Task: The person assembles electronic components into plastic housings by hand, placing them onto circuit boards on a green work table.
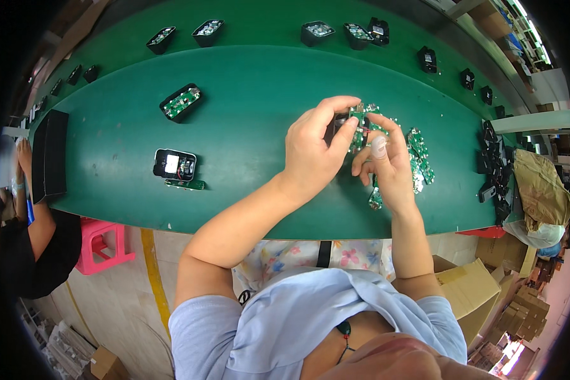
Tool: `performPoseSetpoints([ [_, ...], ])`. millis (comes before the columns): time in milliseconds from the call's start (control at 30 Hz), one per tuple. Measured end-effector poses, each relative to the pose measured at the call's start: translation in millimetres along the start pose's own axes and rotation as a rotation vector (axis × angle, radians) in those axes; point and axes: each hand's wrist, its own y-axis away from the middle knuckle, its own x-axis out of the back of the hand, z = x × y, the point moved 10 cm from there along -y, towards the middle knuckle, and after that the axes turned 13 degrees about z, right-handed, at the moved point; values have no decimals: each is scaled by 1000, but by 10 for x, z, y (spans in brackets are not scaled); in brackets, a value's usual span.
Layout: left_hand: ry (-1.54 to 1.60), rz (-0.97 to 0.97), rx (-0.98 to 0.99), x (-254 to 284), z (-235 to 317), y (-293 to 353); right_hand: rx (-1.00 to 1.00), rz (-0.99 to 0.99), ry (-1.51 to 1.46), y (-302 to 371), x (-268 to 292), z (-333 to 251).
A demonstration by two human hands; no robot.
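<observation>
A green circuit board (pixel 359 115) and a black plastic case (pixel 338 122) are held together above a green table (pixel 247 120), thumb and fingers of the left hand (pixel 313 139) closed around them. The right hand (pixel 394 161) is half curled beside the board, fingers bent; whether anything is pinched there is not clear. Loose boards (pixel 418 152) are heaped just beyond it. The board is best gripped by its edges, the case steadied, and the thin reddish wires (pixel 365 130) left unstrained.
</observation>
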Motion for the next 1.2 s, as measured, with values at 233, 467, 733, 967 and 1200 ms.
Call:
performPoseSetpoints([
  [233,-97,56,-123,56,143,2,-36,15,27,-41,-95,53],
  [467,-151,109,-211,73,252,35,22,79,45,-52,-82,-20],
  [733,-75,254,-240,171,200,-38,-22,92,43,-168,-168,49],
  [967,-111,111,-238,112,173,-26,49,145,-11,-43,-83,-19],
  [1200,-389,-159,-148,-112,-138,18,175,236,59,-127,423,-203],
])
